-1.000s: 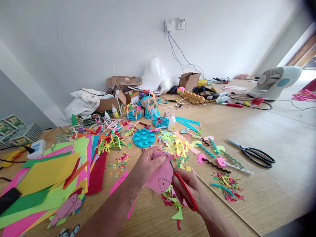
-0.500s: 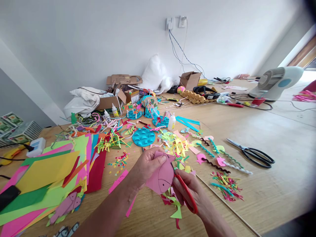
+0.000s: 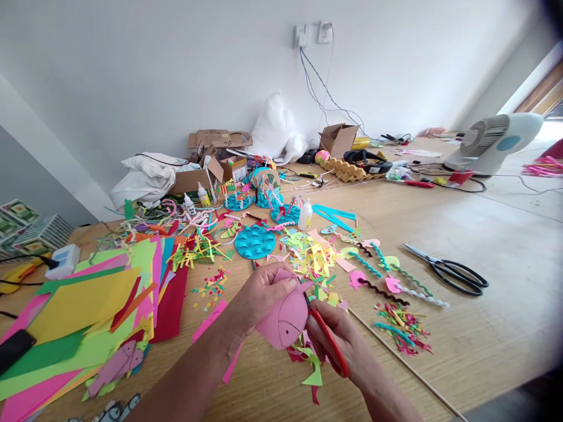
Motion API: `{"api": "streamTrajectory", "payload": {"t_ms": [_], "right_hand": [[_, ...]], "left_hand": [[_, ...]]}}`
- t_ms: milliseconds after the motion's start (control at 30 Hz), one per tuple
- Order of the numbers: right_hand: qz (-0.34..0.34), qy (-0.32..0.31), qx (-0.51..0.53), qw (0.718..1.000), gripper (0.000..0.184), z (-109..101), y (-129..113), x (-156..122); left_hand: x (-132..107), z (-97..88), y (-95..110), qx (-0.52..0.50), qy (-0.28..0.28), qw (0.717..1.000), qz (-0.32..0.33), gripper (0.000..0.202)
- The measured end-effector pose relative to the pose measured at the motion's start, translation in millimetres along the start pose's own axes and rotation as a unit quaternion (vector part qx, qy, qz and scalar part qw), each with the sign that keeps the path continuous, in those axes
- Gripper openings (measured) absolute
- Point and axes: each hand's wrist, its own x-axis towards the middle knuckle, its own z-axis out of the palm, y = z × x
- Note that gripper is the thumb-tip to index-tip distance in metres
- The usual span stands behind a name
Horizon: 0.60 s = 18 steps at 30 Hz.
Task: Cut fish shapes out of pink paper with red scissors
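My left hand pinches a piece of pink paper near its top edge. A fish with an eye and a curved head line is drawn on the paper. My right hand grips red-handled scissors; their blades meet the right edge of the paper close to the fish's tail and are partly hidden. Under my hands lie green and pink paper scraps. Cut-out paper fish rest at the lower left.
Coloured paper sheets spread on the left. Yellow scraps, a blue scalloped disc and a glue bottle stand ahead. To the right are twisted pipe cleaners, a thin stick, black-handled scissors and a fan.
The scissors have shifted slightly along the fish's edge, and the paper has tilted a little. Pink paper beside the blades looks trimmed. My left hand keeps its hold.
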Motion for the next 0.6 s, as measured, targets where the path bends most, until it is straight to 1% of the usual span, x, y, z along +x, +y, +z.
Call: {"api": "streamTrajectory", "payload": {"t_ms": [233, 433, 600], "right_hand": [[0.006, 0.005, -0.027, 1.000, 0.047, -1.3, 1.8, -1.4], [0.023, 0.017, -0.042, 0.999, 0.050, -0.1, 2.3, -2.6], [0.024, 0.019, -0.042, 0.999, 0.047, 0.7, 4.5, -3.1]], "left_hand": [[1.2, -1.9, -0.8, -0.002, -0.037, 0.999, 0.010, 0.017], [1.0, -1.8, 0.0, -0.007, -0.035, 0.999, 0.000, 0.019], [0.5, -3.4, -0.4, 0.002, -0.042, 0.999, -0.016, 0.020]]}}
